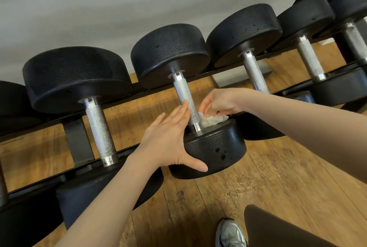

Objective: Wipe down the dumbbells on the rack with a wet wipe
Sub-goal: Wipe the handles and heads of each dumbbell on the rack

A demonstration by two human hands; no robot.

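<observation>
Several black dumbbells with knurled steel handles lie across a black rack [76,139]. The middle dumbbell [216,147] has its near head pulled toward me. My left hand [168,141] grips that near head, thumb under its front edge, fingers flat along the handle [183,94]. My right hand [218,102] presses a crumpled white wet wipe [210,120] onto the inner face of the near head, right beside the handle's base. The wipe is partly hidden by my fingers.
Neighbouring dumbbells sit close on both sides: one at the left [95,123], one at the right [254,72]. Wood floor [278,177] lies below the rack. A grey wall [119,4] is behind. My grey shoe [230,233] and dark trouser leg [278,229] are at bottom right.
</observation>
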